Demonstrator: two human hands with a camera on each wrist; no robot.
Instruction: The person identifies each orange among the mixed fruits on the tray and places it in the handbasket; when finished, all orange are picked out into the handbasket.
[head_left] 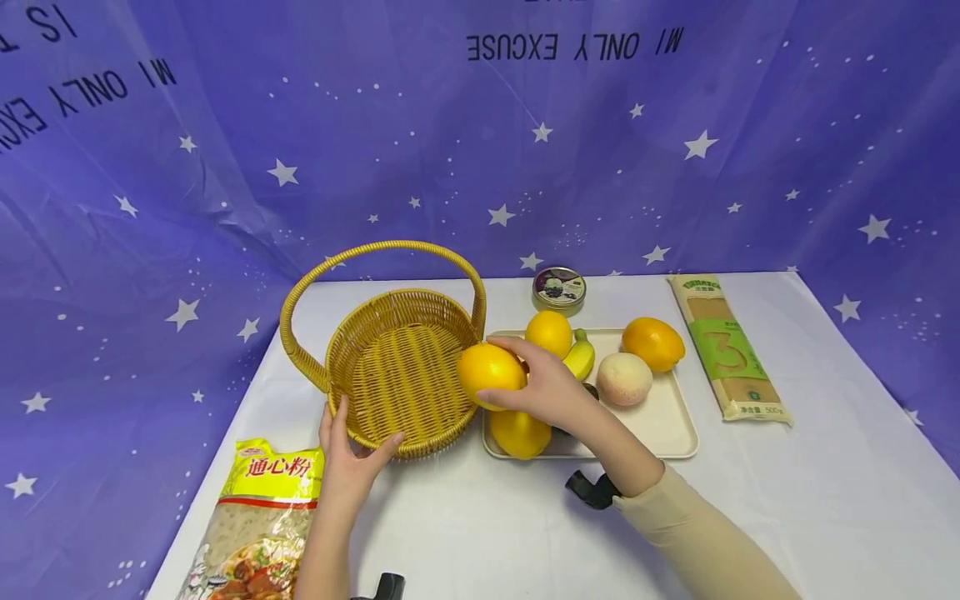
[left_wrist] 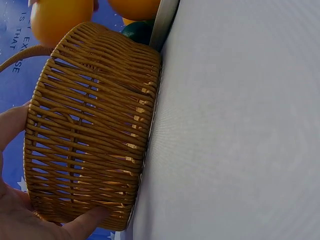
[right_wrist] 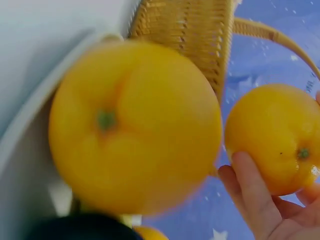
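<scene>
My right hand holds an orange between thumb and fingers, at the right rim of a wicker basket with a tall arched handle. In the right wrist view this orange shows its stem end. My left hand grips the basket's front left rim; the left wrist view has its thumb against the woven side. Below the held orange, a yellow-orange fruit sits at the left end of a cream tray. It looms large in the right wrist view.
Also on the tray are another orange, a banana, a peach, a mango-like fruit and a mostly hidden dark green item. A round tin stands behind, a noodle pack lies right, a pasta bag front left.
</scene>
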